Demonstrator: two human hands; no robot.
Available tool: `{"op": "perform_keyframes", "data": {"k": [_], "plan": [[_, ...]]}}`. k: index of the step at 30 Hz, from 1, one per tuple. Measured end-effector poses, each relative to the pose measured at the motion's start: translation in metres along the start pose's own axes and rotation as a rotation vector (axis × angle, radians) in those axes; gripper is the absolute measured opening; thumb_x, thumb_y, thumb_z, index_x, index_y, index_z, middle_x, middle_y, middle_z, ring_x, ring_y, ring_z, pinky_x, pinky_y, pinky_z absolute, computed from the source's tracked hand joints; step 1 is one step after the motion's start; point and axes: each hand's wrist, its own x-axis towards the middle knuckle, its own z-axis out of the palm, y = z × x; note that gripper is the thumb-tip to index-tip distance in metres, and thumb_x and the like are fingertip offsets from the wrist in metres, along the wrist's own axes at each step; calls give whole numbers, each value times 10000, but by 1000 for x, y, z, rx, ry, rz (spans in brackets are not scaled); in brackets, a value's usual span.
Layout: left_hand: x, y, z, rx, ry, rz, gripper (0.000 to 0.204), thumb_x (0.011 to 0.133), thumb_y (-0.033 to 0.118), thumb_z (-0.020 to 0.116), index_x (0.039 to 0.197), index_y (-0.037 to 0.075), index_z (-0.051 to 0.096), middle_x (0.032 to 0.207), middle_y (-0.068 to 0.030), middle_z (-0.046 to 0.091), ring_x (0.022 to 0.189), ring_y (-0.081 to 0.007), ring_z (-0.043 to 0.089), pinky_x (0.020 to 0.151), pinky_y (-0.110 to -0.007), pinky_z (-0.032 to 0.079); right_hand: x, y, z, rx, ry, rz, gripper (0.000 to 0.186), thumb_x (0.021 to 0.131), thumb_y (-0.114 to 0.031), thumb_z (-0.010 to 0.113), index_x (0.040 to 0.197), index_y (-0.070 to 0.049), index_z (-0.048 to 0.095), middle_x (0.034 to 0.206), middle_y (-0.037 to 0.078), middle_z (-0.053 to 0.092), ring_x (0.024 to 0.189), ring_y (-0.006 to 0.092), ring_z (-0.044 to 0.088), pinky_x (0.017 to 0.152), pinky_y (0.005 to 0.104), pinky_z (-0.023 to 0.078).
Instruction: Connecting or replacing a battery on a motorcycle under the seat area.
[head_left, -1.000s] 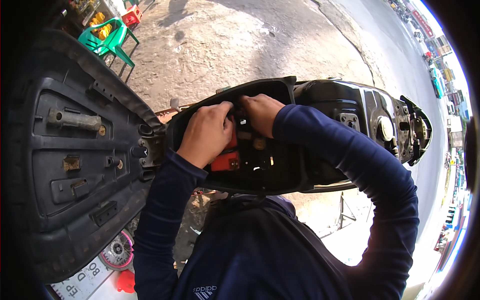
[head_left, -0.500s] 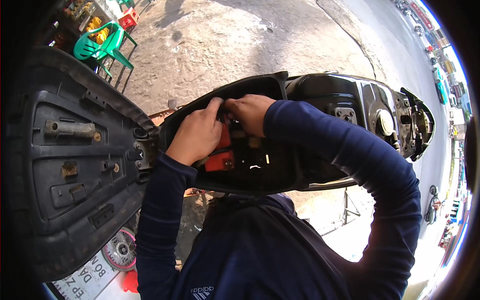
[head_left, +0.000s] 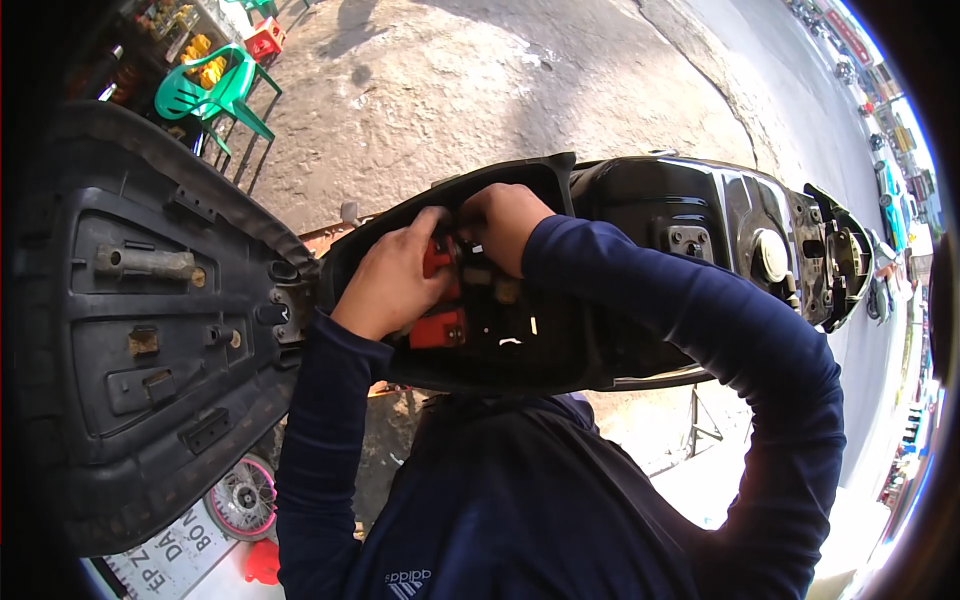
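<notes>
Both the left hand [head_left: 390, 278] and right hand [head_left: 507, 225], half-curled, are inside the underseat compartment [head_left: 560, 345] of a motorbike [head_left: 640, 200], the left partly covering a red battery [head_left: 435, 329] there; their grip, I cannot tell.

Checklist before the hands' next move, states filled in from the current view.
1. Seat open, underside up: ok.
2. Left hand and right hand in the compartment: ok.
3. Red part fully visible: not ok, left hand covers some of it.
4. Right hand's contact visible: cannot tell, too dark around its fingertips.
5. Left hand's grip on anything: cannot tell.
</notes>
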Motion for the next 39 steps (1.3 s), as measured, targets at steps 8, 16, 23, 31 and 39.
{"op": "perform_keyframes", "data": {"k": [8,16,23,31,39], "plan": [[-1,7,-4,-38,-3,-2,603,799,150,708,1339,-24,504,1172,-291,627,1143,-421,587,997,-451,465,5,-6,7,122,65,213,242,772,-166,760,978,-39,752,960,186,728,948,318,702,840,377,550],[-1,-4,2,-22,58,136,548,790,116,677,1296,-55,558,1220,-276,619,1162,-404,588,1021,-418,463,0,-12,4,206,97,199,206,751,-135,746,934,-44,767,943,198,729,940,340,708,854,383,563],[2,2,-5,-76,2,79,504,765,104,681,1233,-58,589,1075,-275,646,1039,-420,624,906,-441,501,-8,-27,5,82,167,72,204,747,-120,715,924,-20,738,868,205,717,871,344,711,787,399,566],[2,11,-17,-32,-137,-33,428,788,115,680,1197,2,624,1099,-236,654,1079,-408,607,930,-452,494,-36,-30,15,-5,64,-268,252,791,-19,588,1029,-34,507,792,224,671,807,441,659,713,504,532],[-2,0,-4,-45,33,230,581,705,62,773,1254,-1,592,1227,-212,637,1150,-392,597,1009,-429,466,-38,-24,-6,-164,-208,-440,368,749,4,626,1097,19,508,846,222,693,854,419,678,739,490,535]]}}
